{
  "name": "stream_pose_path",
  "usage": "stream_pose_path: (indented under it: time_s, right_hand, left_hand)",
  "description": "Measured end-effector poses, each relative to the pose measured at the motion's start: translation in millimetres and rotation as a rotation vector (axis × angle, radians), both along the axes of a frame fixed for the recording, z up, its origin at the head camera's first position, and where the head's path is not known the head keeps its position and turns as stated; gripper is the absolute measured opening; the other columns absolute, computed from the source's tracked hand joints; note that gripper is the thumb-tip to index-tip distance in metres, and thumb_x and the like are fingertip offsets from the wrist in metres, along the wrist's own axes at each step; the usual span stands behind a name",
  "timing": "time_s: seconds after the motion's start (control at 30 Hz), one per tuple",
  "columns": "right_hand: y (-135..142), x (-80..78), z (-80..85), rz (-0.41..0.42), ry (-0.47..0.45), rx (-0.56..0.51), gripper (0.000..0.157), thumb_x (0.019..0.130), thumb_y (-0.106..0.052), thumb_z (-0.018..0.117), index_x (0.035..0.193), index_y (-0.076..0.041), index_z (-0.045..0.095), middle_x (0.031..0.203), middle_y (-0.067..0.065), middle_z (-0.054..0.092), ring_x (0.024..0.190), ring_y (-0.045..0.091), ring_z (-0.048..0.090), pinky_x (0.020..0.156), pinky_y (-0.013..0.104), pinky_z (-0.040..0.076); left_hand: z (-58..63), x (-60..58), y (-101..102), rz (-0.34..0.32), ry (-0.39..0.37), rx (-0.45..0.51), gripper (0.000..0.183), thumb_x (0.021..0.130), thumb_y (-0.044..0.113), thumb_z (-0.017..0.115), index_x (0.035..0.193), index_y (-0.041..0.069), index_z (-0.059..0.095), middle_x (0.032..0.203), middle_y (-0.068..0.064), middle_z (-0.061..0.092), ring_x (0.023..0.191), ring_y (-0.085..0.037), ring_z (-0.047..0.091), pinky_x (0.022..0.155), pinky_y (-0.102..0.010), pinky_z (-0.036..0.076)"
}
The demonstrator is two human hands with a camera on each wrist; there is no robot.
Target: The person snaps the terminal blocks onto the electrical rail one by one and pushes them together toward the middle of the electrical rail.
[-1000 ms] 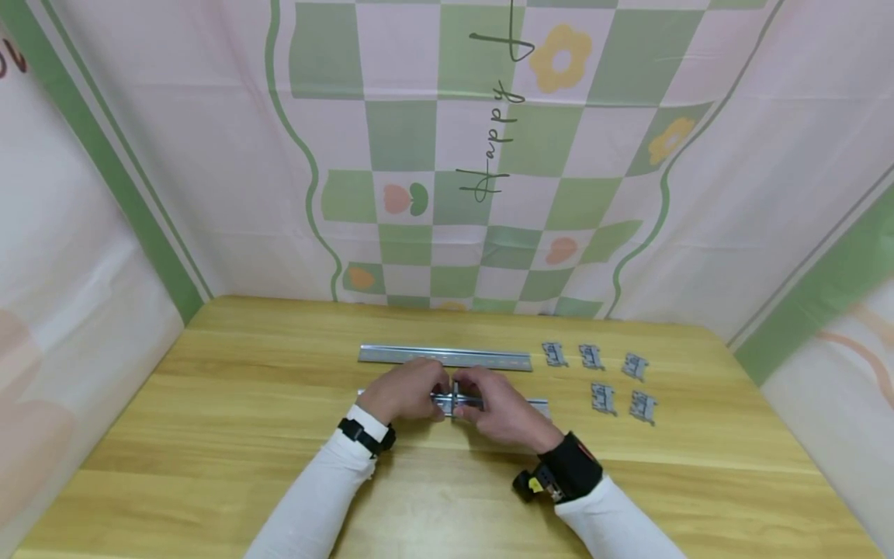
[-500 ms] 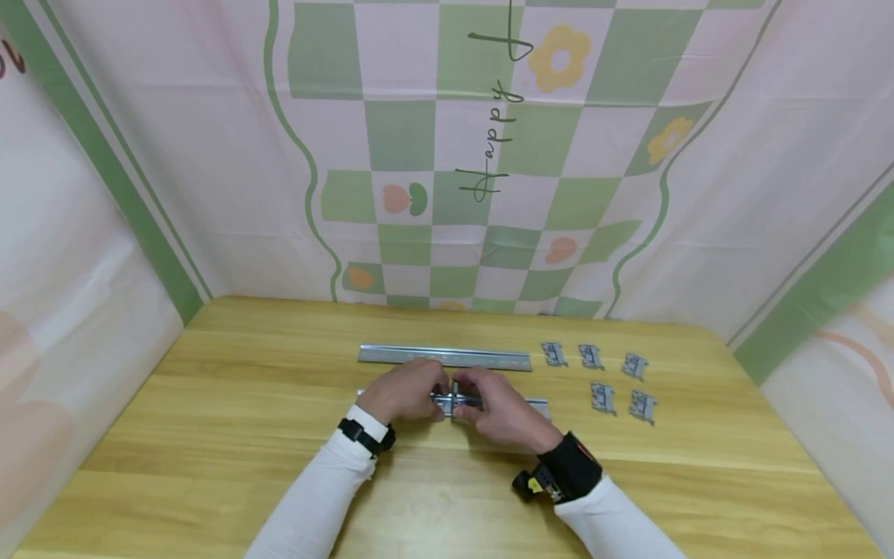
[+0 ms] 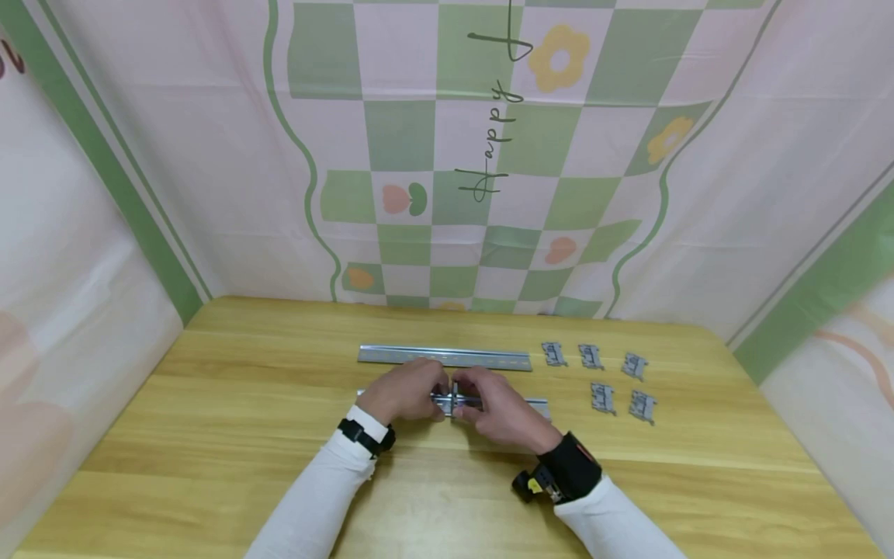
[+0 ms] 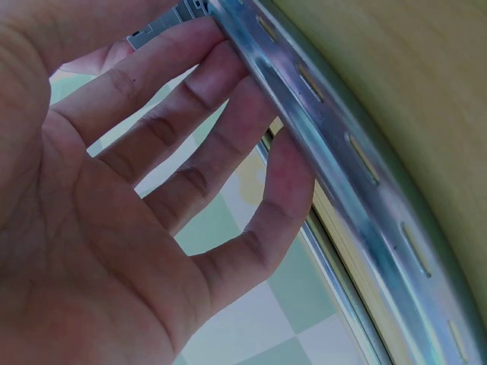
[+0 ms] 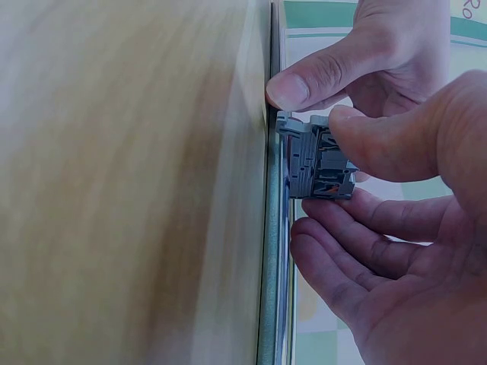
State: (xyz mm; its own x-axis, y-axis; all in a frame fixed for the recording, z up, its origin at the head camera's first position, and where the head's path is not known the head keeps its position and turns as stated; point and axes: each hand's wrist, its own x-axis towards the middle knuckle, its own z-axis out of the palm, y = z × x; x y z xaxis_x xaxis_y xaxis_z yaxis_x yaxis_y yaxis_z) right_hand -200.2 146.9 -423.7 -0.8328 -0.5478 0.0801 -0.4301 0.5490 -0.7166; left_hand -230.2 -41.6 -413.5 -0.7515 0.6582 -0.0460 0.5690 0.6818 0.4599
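Note:
The near slotted metal rail (image 3: 539,407) lies on the table, mostly covered by both hands. My left hand (image 3: 408,390) grips it left of its middle, its fingertips on the far edge of the rail (image 4: 346,194) in the left wrist view. On the near side its thumb (image 5: 289,90) presses at the rail. My right hand (image 3: 501,407) pinches a grey terminal block (image 5: 323,160) that stands upright on the rail, between thumb and fingers. How the block's foot meets the rail is hard to tell.
A second slotted rail (image 3: 447,356) lies parallel behind the hands. To the right several loose grey terminal blocks (image 3: 603,397) lie flat in two rows on the wooden table (image 3: 209,435). A patterned cloth (image 3: 475,194) hangs behind the table's far edge.

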Motion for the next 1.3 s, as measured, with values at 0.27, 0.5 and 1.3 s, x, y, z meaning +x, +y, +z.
stream_pose_path:
  time_s: [0.27,0.5,1.3]
  right_hand:
    - [0.2,0.5,0.6,0.015,0.01,-0.013,0.036,0.086,-0.012,0.06,0.121,-0.007,0.05,0.115,0.005,0.053,0.109,0.018,0.054,0.087,0.031,0.044]
    - [0.2,0.6,0.9,0.019,0.007,-0.014,0.037,0.087,-0.011,0.059,0.122,-0.008,0.05,0.116,0.006,0.053,0.11,0.019,0.054,0.088,0.031,0.043]
    - [0.0,2.1,0.6,0.0,0.014,0.004,0.039,0.087,-0.014,0.06,0.124,-0.009,0.048,0.118,0.005,0.051,0.111,0.018,0.053,0.089,0.03,0.043]
  left_hand:
    - [0.2,0.6,-0.1,0.001,-0.013,0.01,0.014,0.068,0.017,0.076,0.077,0.017,0.065,0.07,0.008,0.057,0.062,-0.009,0.05,0.055,-0.023,0.042]
    - [-0.4,0.1,-0.4,-0.004,-0.007,0.019,0.014,0.068,0.016,0.076,0.076,0.018,0.064,0.07,0.009,0.057,0.062,-0.008,0.05,0.055,-0.022,0.042]
    - [-0.3,0.8,-0.9,-0.002,-0.002,0.026,0.012,0.068,0.015,0.074,0.072,0.018,0.063,0.066,0.009,0.056,0.058,-0.009,0.049,0.052,-0.023,0.041]
